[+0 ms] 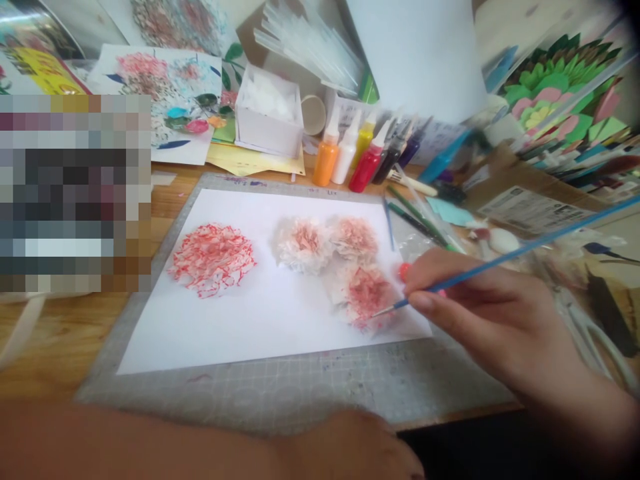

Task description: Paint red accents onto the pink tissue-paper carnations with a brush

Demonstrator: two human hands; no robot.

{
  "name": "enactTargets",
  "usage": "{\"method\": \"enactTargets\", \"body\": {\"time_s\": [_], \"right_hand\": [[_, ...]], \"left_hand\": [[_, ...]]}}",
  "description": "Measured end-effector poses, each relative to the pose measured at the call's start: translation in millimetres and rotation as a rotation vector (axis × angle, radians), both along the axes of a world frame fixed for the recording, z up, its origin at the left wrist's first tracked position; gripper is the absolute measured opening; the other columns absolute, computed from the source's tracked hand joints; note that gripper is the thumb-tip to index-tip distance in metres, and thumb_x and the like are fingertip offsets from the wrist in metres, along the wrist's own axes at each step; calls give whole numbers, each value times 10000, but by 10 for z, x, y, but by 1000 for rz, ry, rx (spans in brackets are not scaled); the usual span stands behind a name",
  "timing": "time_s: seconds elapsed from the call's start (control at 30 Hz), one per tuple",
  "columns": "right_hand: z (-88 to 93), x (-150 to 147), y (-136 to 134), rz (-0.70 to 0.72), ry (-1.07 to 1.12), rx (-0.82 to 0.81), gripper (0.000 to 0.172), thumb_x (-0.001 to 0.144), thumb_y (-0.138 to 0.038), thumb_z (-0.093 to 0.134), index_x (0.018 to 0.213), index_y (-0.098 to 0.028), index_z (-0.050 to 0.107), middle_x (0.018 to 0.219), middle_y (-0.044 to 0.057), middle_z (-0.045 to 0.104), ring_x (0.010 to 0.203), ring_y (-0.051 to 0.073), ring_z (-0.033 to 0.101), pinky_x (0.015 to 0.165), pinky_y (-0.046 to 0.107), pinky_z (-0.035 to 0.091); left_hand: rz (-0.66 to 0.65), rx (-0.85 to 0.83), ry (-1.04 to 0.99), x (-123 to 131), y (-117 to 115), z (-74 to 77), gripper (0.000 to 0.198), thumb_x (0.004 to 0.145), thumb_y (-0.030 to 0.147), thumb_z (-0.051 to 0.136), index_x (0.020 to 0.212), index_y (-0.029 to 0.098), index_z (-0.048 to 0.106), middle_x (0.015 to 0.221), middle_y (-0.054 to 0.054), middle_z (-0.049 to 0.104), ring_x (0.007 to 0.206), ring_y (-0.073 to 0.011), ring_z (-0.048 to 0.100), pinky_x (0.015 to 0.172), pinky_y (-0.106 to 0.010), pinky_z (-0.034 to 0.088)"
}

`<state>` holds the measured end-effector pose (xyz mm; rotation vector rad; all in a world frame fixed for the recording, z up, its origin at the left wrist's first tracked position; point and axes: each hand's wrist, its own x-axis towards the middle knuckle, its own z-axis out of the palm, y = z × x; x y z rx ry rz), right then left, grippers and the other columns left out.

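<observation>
My right hand pinches a thin paintbrush with a blue handle. Its tip touches the lower edge of a ruffled, tissue-like flower, white with a red-pink middle. Two paler ruffled flowers, one on the left and one on the right, lie just above it. Apart from these, at the left, a larger ruffled flower has red edges. All of them rest on a white paper sheet. Along the bottom edge lies my left hand, with its fingers cut off or hidden below the frame.
Beneath the sheet is a grey cutting mat. Paint bottles, among them an orange one and a red one, stand behind it. A white box sits farther back. Scissors and a cardboard box are at the right.
</observation>
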<state>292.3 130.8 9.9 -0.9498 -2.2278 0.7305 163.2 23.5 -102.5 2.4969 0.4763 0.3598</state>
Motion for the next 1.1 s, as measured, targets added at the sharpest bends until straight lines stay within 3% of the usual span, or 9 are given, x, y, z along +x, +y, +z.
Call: {"method": "enactTargets", "body": {"time_s": [0.4,0.57,0.73,0.93,1.1], "right_hand": [[-31,10,12,45,-46,24,25,800,-225,643,787,-242,631,742,-23,645,724,111,600,681,228,478],[4,34,9,-47,-2,-2,44,808,-234,639,767,-249,633,740,-25,652,708,109,603,638,216,483],[-14,65,9,-4,-9,12,29,808,-238,641,782,-247,633,750,-30,655,715,103,603,657,210,482],[-20,117,20,-71,2,-42,41,811,-252,644,772,-242,633,754,-27,651,710,100,599,632,201,469],[-43,119,25,14,20,-26,39,788,-207,659,802,-238,640,770,-27,654,736,108,603,683,225,466]], "left_hand": [[50,46,-56,0,-22,-1,239,761,350,711,653,203,556,574,76,612,462,-83,492,495,-207,419],[82,61,-121,-11,-48,-50,207,739,347,731,702,203,588,601,78,630,454,-83,483,490,-212,414],[79,64,-141,-27,-48,-80,204,738,342,735,715,204,587,643,83,647,466,-81,489,529,-210,428],[94,67,-150,-25,-48,-62,299,822,355,647,601,192,528,574,77,605,475,-72,473,510,-192,401],[88,64,-109,-37,-36,-57,355,863,373,590,573,188,500,543,77,574,469,-76,449,500,-200,379]]}}
